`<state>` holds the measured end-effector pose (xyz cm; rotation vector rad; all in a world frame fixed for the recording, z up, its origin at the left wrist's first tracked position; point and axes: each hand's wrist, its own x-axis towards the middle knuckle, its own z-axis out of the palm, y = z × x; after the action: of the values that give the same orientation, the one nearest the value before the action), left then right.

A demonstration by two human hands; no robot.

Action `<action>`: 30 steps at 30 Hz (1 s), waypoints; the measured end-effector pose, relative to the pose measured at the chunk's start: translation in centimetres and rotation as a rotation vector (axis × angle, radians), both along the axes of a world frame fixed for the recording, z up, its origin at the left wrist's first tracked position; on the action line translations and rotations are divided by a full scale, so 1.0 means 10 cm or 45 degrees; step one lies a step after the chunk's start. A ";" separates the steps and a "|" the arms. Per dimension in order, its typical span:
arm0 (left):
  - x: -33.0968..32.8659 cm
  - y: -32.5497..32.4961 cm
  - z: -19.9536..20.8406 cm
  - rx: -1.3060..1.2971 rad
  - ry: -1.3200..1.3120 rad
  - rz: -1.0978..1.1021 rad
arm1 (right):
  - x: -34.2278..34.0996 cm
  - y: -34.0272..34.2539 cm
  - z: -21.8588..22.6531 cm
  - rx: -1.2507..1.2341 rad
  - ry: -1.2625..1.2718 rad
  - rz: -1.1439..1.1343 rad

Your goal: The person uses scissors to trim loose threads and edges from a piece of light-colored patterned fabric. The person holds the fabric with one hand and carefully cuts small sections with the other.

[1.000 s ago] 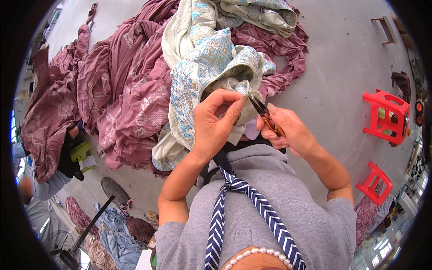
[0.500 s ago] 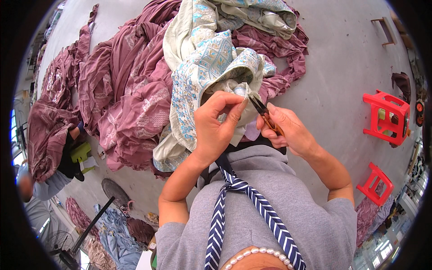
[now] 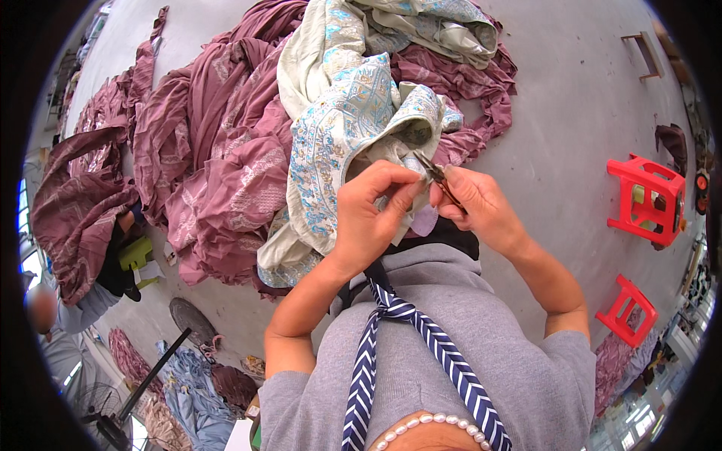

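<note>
A pale cloth with a blue and gold pattern [image 3: 335,131] lies bunched in front of me. My left hand [image 3: 376,210] pinches its edge between thumb and forefinger, though the fingers hide the exact spot. In my right hand [image 3: 487,209] is a pair of thread snips [image 3: 444,186], with orange-brown handles and dark blades. The blades point up and left, close to the left fingertips and the cloth.
Mauve cloth [image 3: 226,158] is heaped on the grey floor [image 3: 568,113] to the left and behind. At the right stand a red plastic stool [image 3: 647,199] and another red stool [image 3: 628,312]. A co-worker's sleeve [image 3: 90,308] shows at far left, beside mauve fabric.
My left hand has shifted slightly right and down. The snips have turned a little, with their tips slightly higher and further left. At far left, the co-worker's mauve fabric has lifted and spread.
</note>
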<state>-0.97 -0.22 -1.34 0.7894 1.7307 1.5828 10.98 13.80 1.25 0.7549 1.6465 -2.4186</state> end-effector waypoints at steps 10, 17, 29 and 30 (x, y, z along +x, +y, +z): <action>-0.03 0.01 0.04 0.016 -0.106 0.106 | 0.10 0.03 0.04 -0.128 -0.078 0.061; -0.03 0.01 0.01 0.073 0.117 0.078 | 0.12 0.04 -0.02 -0.215 -0.115 0.080; -0.02 0.03 0.05 0.085 0.300 0.118 | 0.11 0.04 -0.02 -0.184 -0.115 0.081; -0.02 0.04 0.05 0.080 0.345 0.112 | 0.11 0.04 -0.02 -0.185 -0.110 0.080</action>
<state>-1.13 0.14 -0.80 1.0096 1.9366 1.6565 12.13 14.19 1.06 0.7612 1.4238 -2.3943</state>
